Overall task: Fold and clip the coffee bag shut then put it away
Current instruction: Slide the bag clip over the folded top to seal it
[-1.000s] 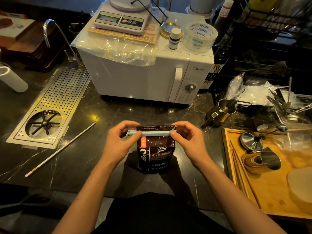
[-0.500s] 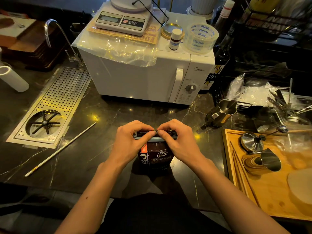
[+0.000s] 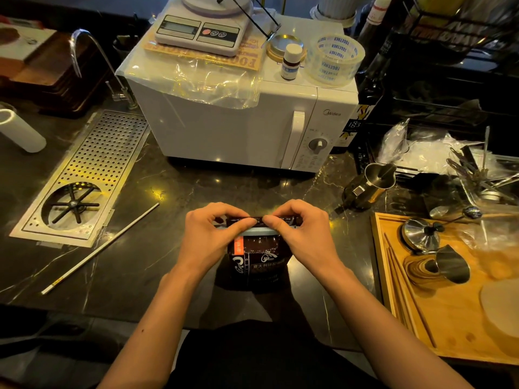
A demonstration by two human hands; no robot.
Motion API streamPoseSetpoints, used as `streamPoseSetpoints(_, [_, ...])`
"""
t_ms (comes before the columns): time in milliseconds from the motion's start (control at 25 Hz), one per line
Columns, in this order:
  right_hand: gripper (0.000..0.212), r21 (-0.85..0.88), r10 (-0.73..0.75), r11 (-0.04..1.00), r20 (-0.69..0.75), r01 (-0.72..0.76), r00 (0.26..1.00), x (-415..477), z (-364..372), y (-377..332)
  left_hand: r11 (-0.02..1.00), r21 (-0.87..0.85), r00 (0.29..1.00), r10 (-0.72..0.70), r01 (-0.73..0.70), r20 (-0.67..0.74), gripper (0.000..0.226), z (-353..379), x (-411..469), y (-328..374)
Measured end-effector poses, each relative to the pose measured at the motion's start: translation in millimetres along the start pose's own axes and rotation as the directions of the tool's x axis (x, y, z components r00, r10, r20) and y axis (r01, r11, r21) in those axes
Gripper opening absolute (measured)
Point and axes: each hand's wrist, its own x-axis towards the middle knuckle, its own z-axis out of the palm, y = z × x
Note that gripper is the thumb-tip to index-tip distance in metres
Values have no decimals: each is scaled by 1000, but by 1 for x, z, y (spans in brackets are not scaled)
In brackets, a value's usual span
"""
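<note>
A dark brown coffee bag (image 3: 259,265) with white print and an orange label stands upright on the black marble counter, right in front of me. A pale blue clip (image 3: 259,231) runs across its folded top. My left hand (image 3: 213,237) and my right hand (image 3: 303,234) both pinch the folded top and the clip, thumbs in front, fingertips nearly touching at the middle. Most of the clip's ends are hidden under my fingers.
A white microwave (image 3: 241,122) stands just behind the bag, with a scale, tape roll and small bottle on top. A perforated drain tray (image 3: 92,164) and a white stick (image 3: 101,248) lie to the left. A metal pitcher (image 3: 373,183) and a wooden tray (image 3: 449,290) with tools sit right.
My hands slid from the ends of the clip to its middle and pressed down on the folded top. The bag now stands lower and more squashed.
</note>
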Motion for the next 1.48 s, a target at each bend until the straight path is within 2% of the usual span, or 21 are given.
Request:
streamPoseSetpoints(80, [16,4,11,1000,-1,-11,1000,2,-3,2,1000,-3,999,-25,25,-24,24,-2,-2,-2])
streamPoseSetpoints(200, [19,2,-18,1000,37,18,999,2,0,-1,1000,22,1000,18,-18,-17,30,-6,-4,-3])
streamPoseSetpoints(360, [13,13,-43,999,78,42,996,3,-6,0,1000,17,1000,6,-6,-2,25,-6,-2,-3])
streamPoseSetpoints(480, [9,24,-28,999,182,24,983,4,-17,5,991,-87,995,-98,99,17,17,-9,-6,-10])
streamPoseSetpoints(600, [11,18,-6,1000,99,5,995,2,-19,10,984,-125,992,-129,127,-5,19,-13,-9,-15])
streamPoseSetpoints(720, [11,4,-24,1000,28,24,999,2,-11,9,995,-52,996,-89,88,-11,21,-15,-7,-15])
streamPoseSetpoints(880, [8,71,22,997,-16,-21,1000,2,-11,13,990,-61,992,-129,128,-3,17,-15,-9,-16])
streamPoseSetpoints(960, [16,115,68,991,-48,-62,997,0,-14,16,987,-89,991,-136,135,-9,17,-13,-13,-15])
streamPoseSetpoints(1120, [30,146,73,987,-28,-68,997,2,-10,16,981,-118,986,-159,152,-47,16,-10,-15,-19])
streamPoseSetpoints(1280, [15,229,92,969,19,-94,996,1,-10,25,955,-218,976,-214,201,-38,11,-7,-15,-19])
streamPoseSetpoints(1320, [11,261,104,959,39,-110,994,-2,-11,30,949,-232,974,-226,215,-20,13,-6,-16,-20])
streamPoseSetpoints(1400, [24,305,132,939,104,-158,986,-8,-10,39,925,-255,959,-277,281,53,32,-3,-19,-23])
streamPoseSetpoints(1480, [37,249,138,953,145,-171,980,-12,-8,46,900,-252,934,-335,356,124,46,3,-24,-28])
